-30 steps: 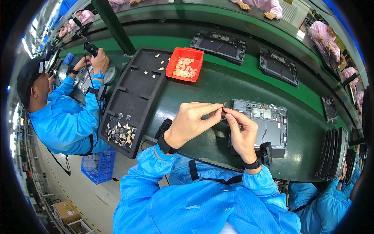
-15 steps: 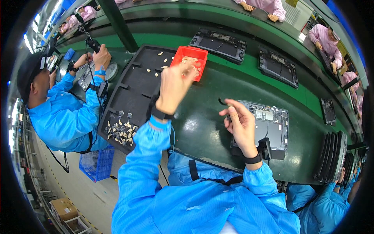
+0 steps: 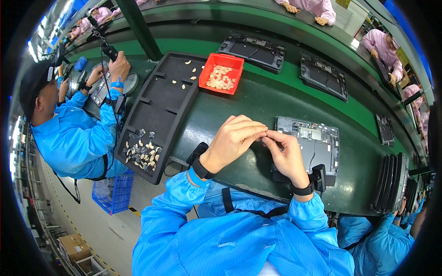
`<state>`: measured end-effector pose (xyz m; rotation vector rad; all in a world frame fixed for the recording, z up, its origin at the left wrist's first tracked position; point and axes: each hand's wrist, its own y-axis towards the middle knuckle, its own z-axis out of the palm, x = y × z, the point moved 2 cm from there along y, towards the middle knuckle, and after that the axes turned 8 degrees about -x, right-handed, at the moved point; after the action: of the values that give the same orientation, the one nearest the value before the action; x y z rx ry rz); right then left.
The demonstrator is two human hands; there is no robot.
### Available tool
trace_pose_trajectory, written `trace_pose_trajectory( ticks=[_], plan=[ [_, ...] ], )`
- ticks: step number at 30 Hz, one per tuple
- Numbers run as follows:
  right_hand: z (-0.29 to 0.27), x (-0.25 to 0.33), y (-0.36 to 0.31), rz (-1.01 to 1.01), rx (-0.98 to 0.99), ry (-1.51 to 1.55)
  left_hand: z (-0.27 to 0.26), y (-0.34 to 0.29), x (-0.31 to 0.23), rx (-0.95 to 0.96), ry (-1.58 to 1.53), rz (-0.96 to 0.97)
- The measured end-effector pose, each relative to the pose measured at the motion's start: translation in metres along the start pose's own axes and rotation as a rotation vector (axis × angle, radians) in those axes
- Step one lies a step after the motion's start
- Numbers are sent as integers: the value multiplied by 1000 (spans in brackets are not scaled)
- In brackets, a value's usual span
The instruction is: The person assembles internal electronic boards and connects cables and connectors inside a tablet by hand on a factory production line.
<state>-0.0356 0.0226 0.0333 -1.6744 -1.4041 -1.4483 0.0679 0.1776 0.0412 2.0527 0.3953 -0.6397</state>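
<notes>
From the head view, whatever I pinch between my fingertips is too small to make out. My left hand [image 3: 232, 140] and right hand [image 3: 287, 154] meet fingertip to fingertip, both pinched together, above the green belt [image 3: 239, 103]. The open device [image 3: 313, 145] lies just beside my right hand, partly hidden behind it.

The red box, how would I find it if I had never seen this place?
Look at the long green table running across the room. A big black tray with compartments lies on it, and the red box sits beside that tray's far right corner. It is the only bright red thing there, small, square and open on top, with pale little pieces inside.
</notes>
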Motion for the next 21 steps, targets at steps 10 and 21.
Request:
trace_pose_trajectory(
  ticks=[10,21],
  plan=[
    [12,15,-7,-78,-18,-229,-10,3,13,-178,151,27],
    [-1,-5,-16,-14,-312,-166,-9,31,71,-335,408,-79]
  ],
)
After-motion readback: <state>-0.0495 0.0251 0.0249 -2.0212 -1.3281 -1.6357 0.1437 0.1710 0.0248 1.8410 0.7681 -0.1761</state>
